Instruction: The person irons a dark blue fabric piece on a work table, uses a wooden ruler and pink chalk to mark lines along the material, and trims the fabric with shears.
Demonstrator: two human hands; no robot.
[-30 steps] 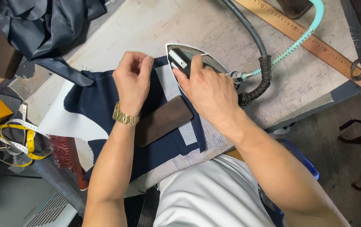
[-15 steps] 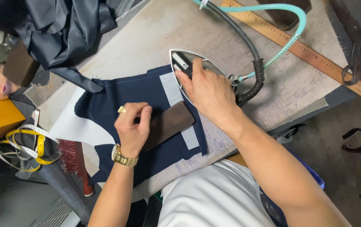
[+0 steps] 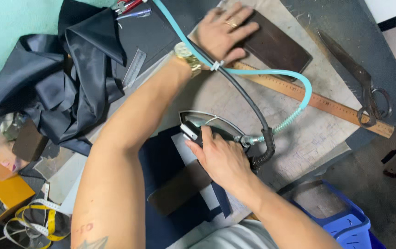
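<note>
Head view. Our right hand [image 3: 223, 159] is closed around the handle of the iron [image 3: 211, 125], which sits on the navy cloth [image 3: 163, 161] at the near edge of the table [image 3: 313, 133]; a brown strip [image 3: 179, 189] lies across that cloth just below the iron. Our left hand [image 3: 221, 32] reaches far across the table, fingers spread and pressed flat on a dark block [image 3: 278, 44]; it grasps nothing. Between the two hands run the black cord [image 3: 248, 101] and the teal hose [image 3: 271, 71], both passing over the left wrist. A ruler [image 3: 318, 99] lies just beside the block, with scissors [image 3: 359, 78] near its far end. Dark lining fabric [image 3: 64, 78] is heaped at the left, and a yellow tape measure [image 3: 45, 221] lies at the lower left.

To do this well, we judge that the iron should stay level on the cloth while the other arm stretches, and that cord and hose should stay clear of that wrist.

The soleplate is hidden, so we cannot tell how much cloth it covers. The block may be wood; its surface is hard to read. A blue bin [image 3: 345, 221] is cut off at the frame's lower edge.
</note>
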